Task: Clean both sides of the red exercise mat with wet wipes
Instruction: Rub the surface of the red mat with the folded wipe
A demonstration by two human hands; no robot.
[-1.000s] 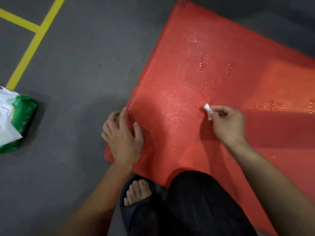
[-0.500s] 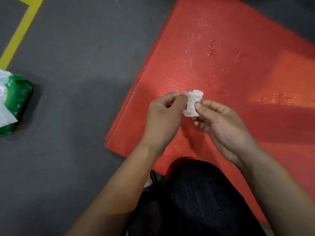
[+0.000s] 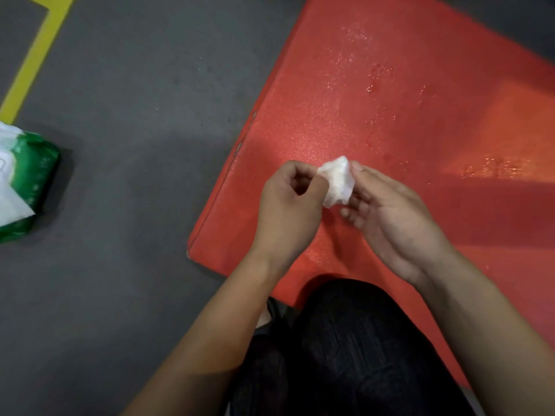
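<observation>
The red exercise mat (image 3: 405, 94) lies flat on the grey floor and fills the right half of the view, with wet shiny patches near its middle and right. A small crumpled white wet wipe (image 3: 338, 181) is held above the mat's near left corner. My left hand (image 3: 288, 205) pinches its left edge with curled fingers. My right hand (image 3: 387, 211) holds its right side between thumb and fingers, palm turned up.
A green and white pack of wet wipes (image 3: 22, 184) lies on the floor at the left edge, one wipe sticking out. Yellow floor lines (image 3: 33, 58) run at the top left. My knee in dark trousers (image 3: 354, 349) sits below the hands.
My left hand left the mat's edge and came up to the wipe. My right hand lifted the wipe off the mat, and both hands now pull it apart slightly.
</observation>
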